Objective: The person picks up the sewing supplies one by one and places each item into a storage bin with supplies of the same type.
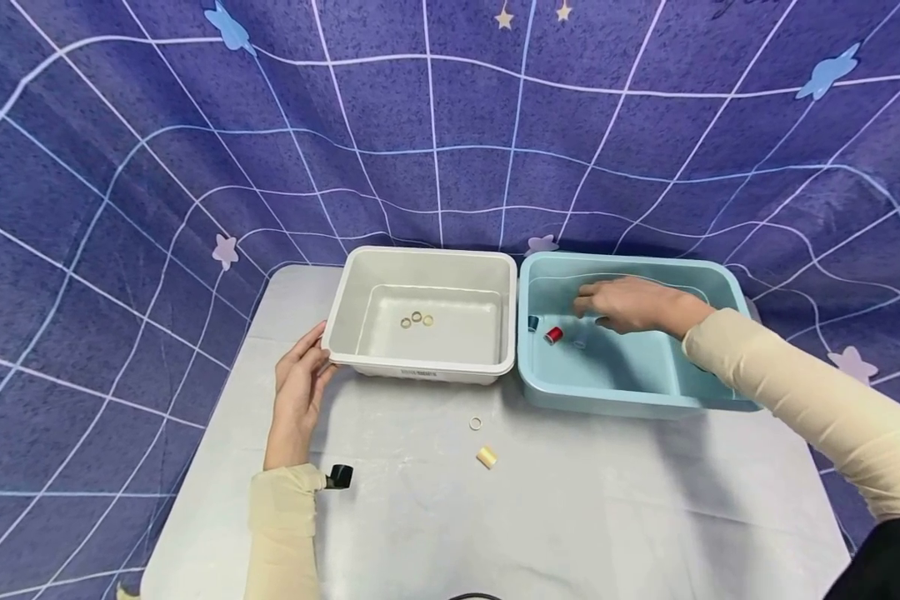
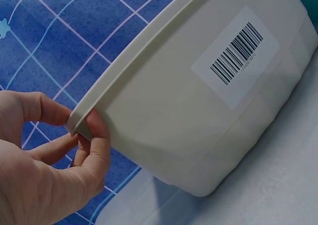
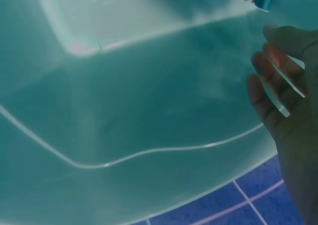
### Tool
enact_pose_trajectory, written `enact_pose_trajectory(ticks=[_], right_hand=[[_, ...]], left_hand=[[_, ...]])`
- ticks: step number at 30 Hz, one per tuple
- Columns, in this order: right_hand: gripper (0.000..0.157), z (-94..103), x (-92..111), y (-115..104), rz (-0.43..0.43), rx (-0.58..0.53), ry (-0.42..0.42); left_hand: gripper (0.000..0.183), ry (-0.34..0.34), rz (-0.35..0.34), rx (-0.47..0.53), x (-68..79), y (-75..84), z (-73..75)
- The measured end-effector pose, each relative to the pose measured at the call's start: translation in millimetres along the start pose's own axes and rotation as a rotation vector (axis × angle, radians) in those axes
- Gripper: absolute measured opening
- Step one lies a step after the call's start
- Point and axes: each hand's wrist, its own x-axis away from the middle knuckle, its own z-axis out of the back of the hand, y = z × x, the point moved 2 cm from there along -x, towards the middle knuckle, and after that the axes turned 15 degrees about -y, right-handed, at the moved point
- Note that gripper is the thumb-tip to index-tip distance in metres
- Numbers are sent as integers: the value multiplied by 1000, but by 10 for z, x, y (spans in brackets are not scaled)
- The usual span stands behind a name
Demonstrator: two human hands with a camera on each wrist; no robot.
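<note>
My left hand (image 1: 300, 387) pinches the rim of a white plastic bin (image 1: 420, 367) at its front left corner. The left wrist view shows fingers (image 2: 99, 150) on both sides of that rim. Three small rings (image 1: 417, 317) lie on the bin's floor. Inside a light blue bin (image 1: 607, 398), my right hand (image 1: 626, 304) hovers over the floor with loosely bent fingers, holding nothing visible. To its left lie a red thread spool (image 1: 554, 335), a dark teal thread spool (image 1: 532, 323) and a pale blue spool (image 1: 580, 342).
On the white-covered table (image 1: 570, 517), a pale ring (image 1: 476, 423) and a yellow thread spool (image 1: 487, 457) lie in front of the bins. The bins stand side by side against a purple-blue curtain (image 1: 465, 150) with a grid pattern. A barcode label (image 2: 236, 58) marks the white bin's front.
</note>
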Motion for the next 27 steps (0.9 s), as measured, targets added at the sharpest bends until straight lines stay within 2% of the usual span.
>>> enact_pose_trajectory(ticks=[7,11,18,27], right_hand=[[29,132,173,-114,-6,-16,-2],[29,242,289,-191,-32,-26,28],[31,443,499,-360,-25,-37,133],[30,545,684,-583,-17,-22,267]], left_hand=[[51,-6,-6,11,-1,10,20],[51,-11,4,7,2,4,16],[51,-8,19,20,12,-17,31],[50,-8,7,1,7,-9,26]])
